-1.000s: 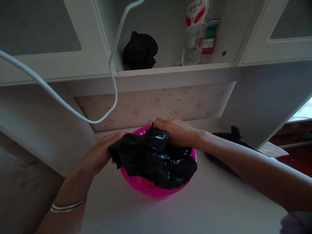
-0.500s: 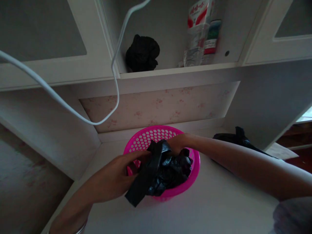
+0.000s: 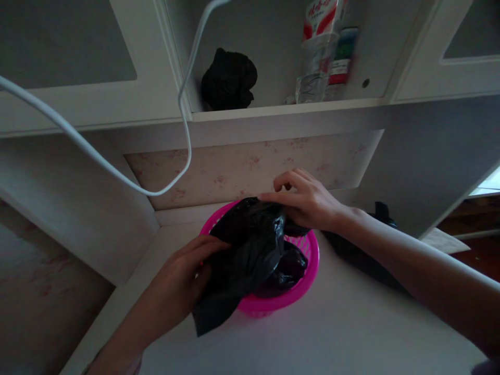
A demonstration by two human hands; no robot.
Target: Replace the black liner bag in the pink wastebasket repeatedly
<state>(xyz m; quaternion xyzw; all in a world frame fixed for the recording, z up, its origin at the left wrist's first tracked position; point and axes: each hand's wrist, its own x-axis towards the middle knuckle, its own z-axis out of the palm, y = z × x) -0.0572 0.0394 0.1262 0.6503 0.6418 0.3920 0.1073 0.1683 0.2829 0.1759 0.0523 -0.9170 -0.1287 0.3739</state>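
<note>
Black plastic bag (image 3: pixel 246 255) lies across the left side of the pink perforated basket (image 3: pixel 281 303); one corner hangs outside the rim, towards the left edge of the white tabletop (image 3: pixel 332 323). Basket stands upright near the tabletop's back edge, in front of the patterned panel (image 3: pixel 253 164). A second glossy black bundle (image 3: pixel 291 265) sits inside, against the right part of the basket; cannot tell whether it joins the bag.

Left hand (image 3: pixel 177 291): closed on the bag's left portion, fingers over the film, thumb mostly hidden behind it. Right hand (image 3: pixel 308 200): above the back of the basket, one digit laid on the bag's upper edge, other fingers curled and clear of it. Cannot tell whether it pinches the film.

Handling notes (judgement): film looks thin and slippery, so a grip taking in several folds should hold better than a fingertip pinch. Left hand best kept as anchor while the right works along the upper edge. Light, even pull advised; a sharp tug could tear the film or tip the basket. Lift plastic clear of the rim and holes, where it could snag. Separate the bag from the bundle by feel, since black on black hides the folds.

Surroundings: dark item (image 3: pixel 351 251) on the tabletop towards its back right corner, partly under the right forearm. White cable (image 3: pixel 152 194) loops across the upper left of the view.
</note>
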